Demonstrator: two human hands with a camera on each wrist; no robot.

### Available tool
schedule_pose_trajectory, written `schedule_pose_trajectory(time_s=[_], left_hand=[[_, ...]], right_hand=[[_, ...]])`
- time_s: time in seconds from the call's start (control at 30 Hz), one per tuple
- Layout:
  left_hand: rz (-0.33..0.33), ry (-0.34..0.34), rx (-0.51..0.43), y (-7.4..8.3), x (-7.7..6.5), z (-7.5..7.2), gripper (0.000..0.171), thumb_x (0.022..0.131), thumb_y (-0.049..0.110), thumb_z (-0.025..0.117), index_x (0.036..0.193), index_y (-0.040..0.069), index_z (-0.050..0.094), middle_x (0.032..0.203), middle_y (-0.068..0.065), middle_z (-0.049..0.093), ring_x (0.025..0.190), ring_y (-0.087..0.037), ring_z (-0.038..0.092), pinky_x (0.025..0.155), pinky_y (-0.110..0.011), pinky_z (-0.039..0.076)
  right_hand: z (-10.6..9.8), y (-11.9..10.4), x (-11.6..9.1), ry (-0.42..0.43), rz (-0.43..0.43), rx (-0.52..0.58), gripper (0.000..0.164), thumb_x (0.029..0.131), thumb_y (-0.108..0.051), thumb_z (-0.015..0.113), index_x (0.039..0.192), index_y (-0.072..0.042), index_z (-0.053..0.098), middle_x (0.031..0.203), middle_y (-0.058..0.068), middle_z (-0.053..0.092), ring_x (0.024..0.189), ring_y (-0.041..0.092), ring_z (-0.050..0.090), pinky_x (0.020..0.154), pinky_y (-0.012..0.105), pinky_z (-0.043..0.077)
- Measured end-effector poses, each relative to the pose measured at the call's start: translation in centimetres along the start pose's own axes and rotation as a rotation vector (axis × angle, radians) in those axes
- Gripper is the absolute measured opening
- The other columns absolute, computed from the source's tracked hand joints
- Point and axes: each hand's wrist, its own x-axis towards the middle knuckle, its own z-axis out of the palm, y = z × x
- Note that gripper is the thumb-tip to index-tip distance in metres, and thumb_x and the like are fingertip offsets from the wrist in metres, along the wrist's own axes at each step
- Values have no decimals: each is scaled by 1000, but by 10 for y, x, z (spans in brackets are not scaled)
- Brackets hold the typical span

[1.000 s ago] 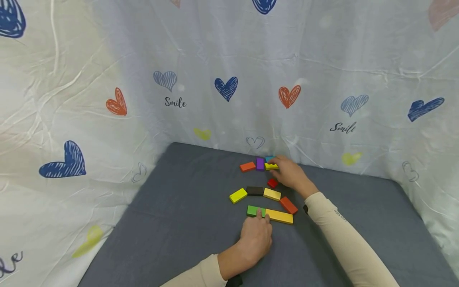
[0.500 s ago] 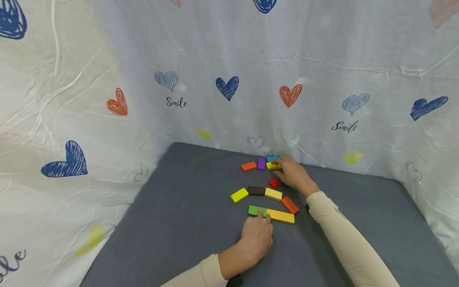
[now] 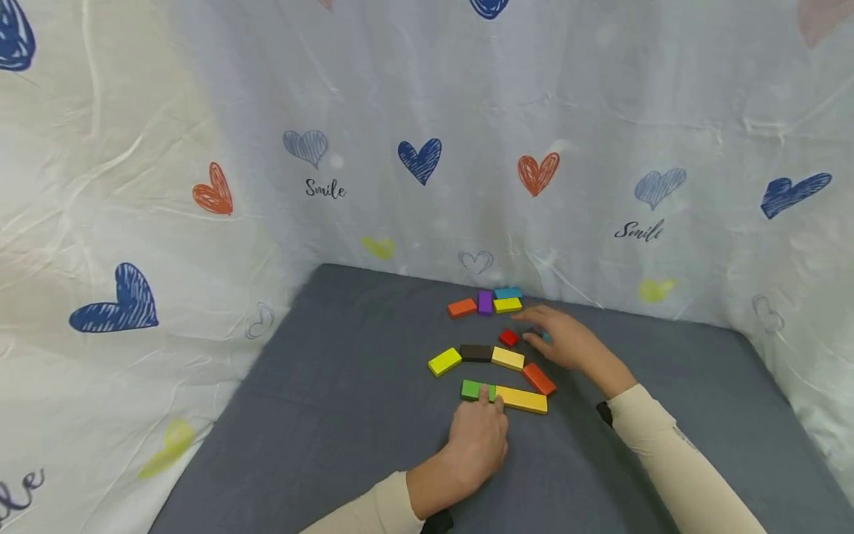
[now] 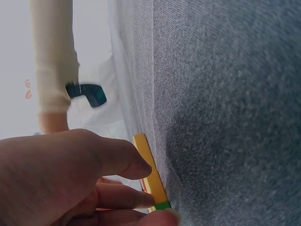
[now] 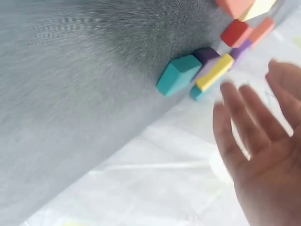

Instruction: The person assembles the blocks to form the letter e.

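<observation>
Worktop, one, covered in grey cloth, carrying coloured blocks in three groups, with two loose blocks and a small red one between. Near row: green block at left, end to end with a longer golden-yellow block. Left hand: index finger extended on top of the green block, thumb by the near side of the golden-yellow block, fingers laid against the pieces rather than wrapped round them. Middle arc, left to right: bright yellow block, black block, cream block, orange-red block, the last slanting down toward the far end of the near row. Small red block, just beyond the cream one. Far group: orange block, purple block pointing away, then blue block behind yellow block. Right hand: fingers extended and parted, holding nothing, near a teal block and a dark purple block, both partly hidden by it in the head view. Sleeves, cream, on both arms. Backdrop: white cloth, printed hearts and the word "Smile".
</observation>
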Motion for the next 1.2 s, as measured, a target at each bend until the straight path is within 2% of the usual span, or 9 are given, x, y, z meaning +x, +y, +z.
schedule_pose_trajectory(time_s=[0.03, 0.13, 0.27, 0.4, 0.6, 0.83, 1.0, 1.13, 1.2], left_hand=[[-1, 7, 7, 0, 0, 0, 52, 103, 51, 61, 150, 30, 62, 157, 6, 55, 125, -5, 66, 53, -26, 51], [-2, 9, 19, 1, -1, -1, 51, 104, 52, 61, 150, 30, 62, 157, 8, 55, 128, -5, 64, 53, -26, 51], [1, -10, 49, 1, 0, -3, 48, 104, 54, 59, 147, 33, 64, 158, 12, 52, 137, -5, 57, 54, -25, 51], [0, -35, 68, 2, 1, -4, 47, 104, 57, 59, 146, 37, 65, 159, 16, 50, 143, -5, 51, 61, -24, 54], [-4, -58, 57, 2, 2, -5, 49, 104, 56, 59, 147, 35, 64, 160, 15, 50, 141, -5, 53, 73, -24, 59], [-17, -40, 24, 2, 1, -6, 56, 104, 54, 59, 155, 31, 56, 159, 6, 52, 114, -6, 71, 67, -25, 58], [-27, -27, -14, -1, 1, -5, 57, 104, 56, 58, 155, 30, 56, 157, 2, 55, 96, -9, 75, 66, -27, 57], [-17, -6, -96, -7, 1, -5, 60, 104, 59, 57, 156, 29, 55, 154, 1, 58, 89, -11, 75, 70, -30, 59], [-6, 32, -138, -11, 0, -7, 62, 104, 60, 56, 157, 29, 54, 153, 3, 59, 79, -12, 73, 65, -30, 57]], right_hand=[[-3, -2, -7, -16, -14, 6, 44, 104, -18, 70, 147, -13, 64, 148, 16, 61, 119, 34, 67, 98, 55, 55], [-11, -7, -29, -92, -51, 73, 46, 104, -13, 68, 150, -15, 62, 155, 20, 54, 82, 22, 69, 76, 42, 59], [-16, -12, -57, -196, -68, 164, 52, 103, -3, 65, 153, -16, 59, 164, 24, 41, 48, 7, 37, 53, 28, 43], [-15, -15, -81, -259, -77, 185, 60, 101, 6, 61, 155, -19, 57, 169, 23, 33, 48, 2, 29, 53, 23, 38], [-8, -22, -106, -331, -45, 198, 78, 97, 11, 57, 160, -34, 49, 173, 17, 27, 50, 5, 31, 51, 23, 36], [-1, -24, -119, -332, -48, 186, 80, 95, 11, 60, 158, -37, 51, 173, 14, 29, 56, 4, 37, 52, 23, 36], [4, -23, -121, -309, -52, 157, 82, 93, 11, 61, 158, -39, 51, 173, 12, 30, 59, 5, 40, 52, 23, 36], [7, -23, -122, -318, -29, 162, 83, 93, 11, 61, 158, -40, 51, 173, 10, 29, 58, 5, 37, 52, 24, 34], [9, -23, -122, -321, -22, 166, 84, 92, 10, 62, 158, -40, 50, 173, 10, 28, 57, 5, 35, 52, 24, 34]])
